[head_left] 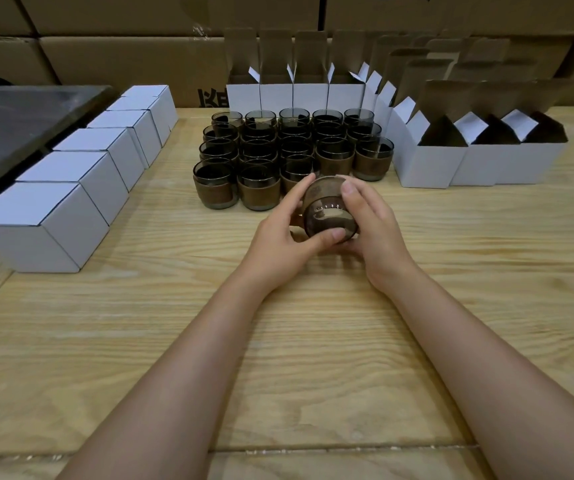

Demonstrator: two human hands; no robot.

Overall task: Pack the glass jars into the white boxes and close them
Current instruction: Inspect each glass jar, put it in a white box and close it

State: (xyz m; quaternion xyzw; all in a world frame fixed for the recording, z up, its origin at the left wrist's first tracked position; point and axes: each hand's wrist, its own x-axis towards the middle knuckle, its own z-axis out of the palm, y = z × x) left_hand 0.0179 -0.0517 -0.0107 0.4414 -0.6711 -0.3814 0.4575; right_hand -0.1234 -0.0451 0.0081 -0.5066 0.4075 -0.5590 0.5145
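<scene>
Closed boxes (53, 220): row along left. Jars (257, 150): grouped centre-back. Left hand (278, 240) and right hand (373, 233): fingers curled round one jar (328, 211), tilted, over table (313, 341), just before the group. Open boxes (451, 161): right.

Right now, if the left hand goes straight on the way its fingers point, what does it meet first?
The left hand holds the tilted jar. Beyond it, forward and slightly right, the nearest front-row jar of the block probably comes first; depth is unclear.
</scene>
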